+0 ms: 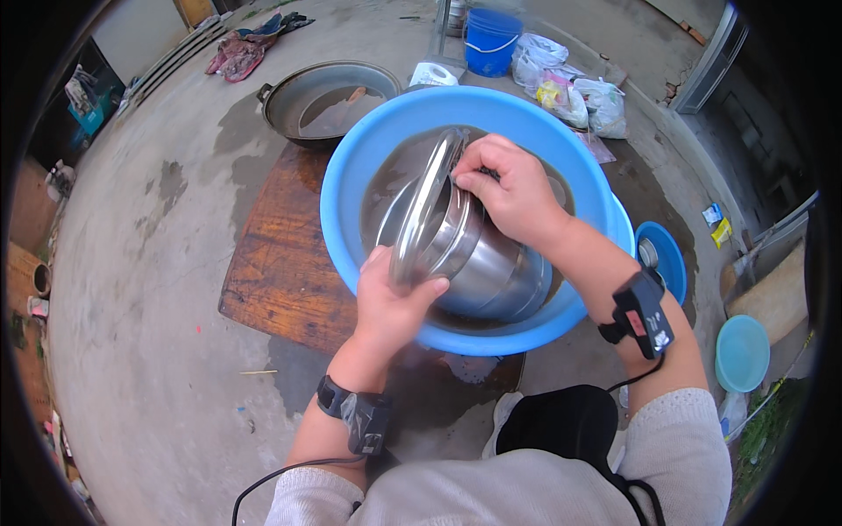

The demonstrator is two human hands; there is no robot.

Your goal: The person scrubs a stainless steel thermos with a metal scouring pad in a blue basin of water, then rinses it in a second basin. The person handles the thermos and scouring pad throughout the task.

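A stainless steel vessel (496, 266) lies tilted in murky water inside a large light-blue plastic basin (539, 108). My left hand (393, 299) grips the near end of a broad, shiny rounded metal piece (421, 210) at the vessel's mouth, thumb on the near side. Whether this piece is the vessel's own rim or a separate lid, I cannot tell. My right hand (510, 187) is at its far side, fingers pinched together against the metal. Under those fingers shows a dark, coarse wad (490, 172), mostly hidden by the hand.
The basin rests on a low wooden table (283, 263). Beyond it stands a wide metal wok (283, 108) holding water. Further off are a blue bucket (492, 43) and plastic bags (602, 108). A smaller blue basin (674, 263) and a teal basin (743, 352) stand right.
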